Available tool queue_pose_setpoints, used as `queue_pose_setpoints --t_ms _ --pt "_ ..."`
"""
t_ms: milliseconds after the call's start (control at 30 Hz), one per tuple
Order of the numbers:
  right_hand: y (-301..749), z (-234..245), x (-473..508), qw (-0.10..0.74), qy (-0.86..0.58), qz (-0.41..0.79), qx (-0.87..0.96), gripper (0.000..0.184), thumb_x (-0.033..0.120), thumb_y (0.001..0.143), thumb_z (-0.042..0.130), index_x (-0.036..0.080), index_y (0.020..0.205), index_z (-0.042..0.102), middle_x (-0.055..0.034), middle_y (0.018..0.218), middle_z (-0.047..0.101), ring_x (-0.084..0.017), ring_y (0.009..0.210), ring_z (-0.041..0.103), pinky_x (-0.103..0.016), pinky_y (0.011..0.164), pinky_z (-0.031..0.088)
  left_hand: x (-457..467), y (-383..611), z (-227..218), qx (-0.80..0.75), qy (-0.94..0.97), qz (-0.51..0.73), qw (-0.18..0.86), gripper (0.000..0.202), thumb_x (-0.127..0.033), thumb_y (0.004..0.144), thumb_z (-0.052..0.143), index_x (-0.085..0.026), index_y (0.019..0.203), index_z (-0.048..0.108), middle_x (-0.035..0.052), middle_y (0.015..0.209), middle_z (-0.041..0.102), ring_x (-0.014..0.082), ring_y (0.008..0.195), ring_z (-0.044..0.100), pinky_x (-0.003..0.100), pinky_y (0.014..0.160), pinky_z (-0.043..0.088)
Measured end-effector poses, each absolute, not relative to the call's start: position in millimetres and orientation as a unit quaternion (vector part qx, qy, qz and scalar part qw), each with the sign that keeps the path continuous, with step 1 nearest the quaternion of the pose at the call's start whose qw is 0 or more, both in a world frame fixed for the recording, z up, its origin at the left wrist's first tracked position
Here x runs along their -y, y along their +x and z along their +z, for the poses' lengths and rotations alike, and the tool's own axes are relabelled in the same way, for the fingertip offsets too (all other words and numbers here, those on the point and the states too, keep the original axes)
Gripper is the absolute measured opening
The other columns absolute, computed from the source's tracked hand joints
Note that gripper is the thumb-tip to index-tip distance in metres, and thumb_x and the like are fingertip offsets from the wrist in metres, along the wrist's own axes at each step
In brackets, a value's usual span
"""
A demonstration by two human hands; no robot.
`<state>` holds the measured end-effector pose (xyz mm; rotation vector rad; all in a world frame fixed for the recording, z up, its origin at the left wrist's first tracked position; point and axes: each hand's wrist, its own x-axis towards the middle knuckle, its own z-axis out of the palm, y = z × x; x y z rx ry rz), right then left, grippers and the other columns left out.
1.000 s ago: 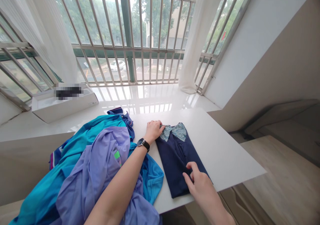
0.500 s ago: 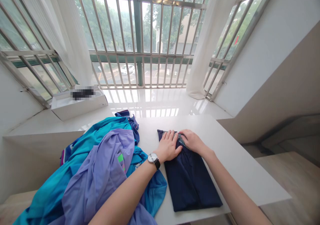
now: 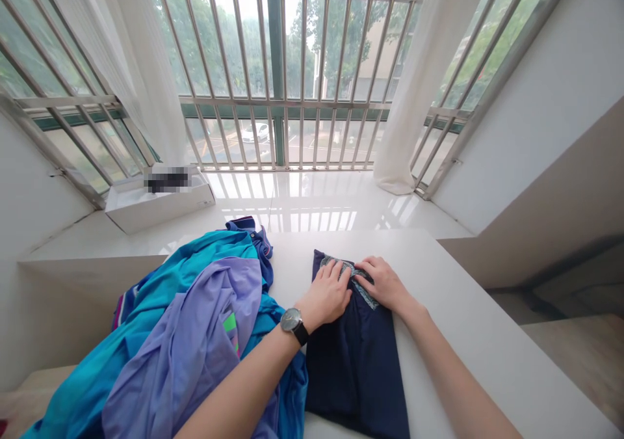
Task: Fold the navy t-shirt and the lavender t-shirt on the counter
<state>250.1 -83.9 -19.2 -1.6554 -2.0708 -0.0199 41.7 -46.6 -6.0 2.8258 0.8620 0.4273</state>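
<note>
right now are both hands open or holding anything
Left hand: open, flat on the folded navy garment, not gripping.
Right hand: open, flat on the same garment, not gripping.

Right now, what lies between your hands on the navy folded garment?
Teal paisley fabric on the folded navy garment, between left hand and right hand, in the head view.

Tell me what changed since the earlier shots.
The right hand moved up from low on the navy garment to its top edge, beside the left hand. Both now lie flat there, and the patterned fabric, spread wide before, is now a narrow strip. The heap of lilac shirt and teal jacket stayed as it was.
</note>
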Motion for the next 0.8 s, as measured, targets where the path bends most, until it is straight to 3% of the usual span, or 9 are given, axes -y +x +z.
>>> queue_pose_setpoints --t_ms 267,433,633,800 --pt "257 -18 85 0.257 -0.604 0.018 0.754 0.011 0.03 0.091 0.057 0.022 0.085 0.062 -0.0066 0.089 0.064 -0.024 0.086 0.056 -0.039 0.082 0.047 41 38 -10 -0.272 0.942 0.157 0.119 0.058 -0.024 0.089 0.043 -0.01 0.145 0.034 0.0207 0.15 0.036 0.0351 0.142 0.028 0.052 0.115 0.028" --pt "262 -12 92 0.308 -0.611 0.086 0.724 0.009 0.028 0.09 0.053 0.023 0.093 0.06 -0.0048 0.092 0.067 -0.021 0.087 0.062 -0.037 0.083 0.048 39 38 -11 -0.273 0.939 0.166 0.128 0.064 -0.02 0.084 0.045 -0.013 0.146 0.032 0.0177 0.151 0.036 0.0326 0.141 0.031 0.051 0.115 0.028" --pt "259 -9 94 0.337 -0.62 0.12 0.698 0.02 0.023 0.086 0.048 0.023 0.102 0.061 -0.005 0.098 0.069 -0.021 0.093 0.064 -0.036 0.087 0.049 47 44 -6 -0.313 0.926 0.166 0.133 0.057 -0.038 0.092 0.045 -0.015 0.145 0.037 0.0168 0.148 0.04 0.0336 0.139 0.032 0.051 0.115 0.027" --pt "259 -10 89 0.361 -0.63 0.08 0.683 0.024 0.023 0.088 0.041 0.021 0.097 0.063 -0.0065 0.096 0.068 -0.021 0.094 0.062 -0.037 0.088 0.049 49 44 -6 -0.311 0.933 0.149 0.104 0.054 -0.035 0.094 0.043 -0.02 0.146 0.038 0.0136 0.151 0.038 0.0345 0.14 0.031 0.051 0.115 0.027"
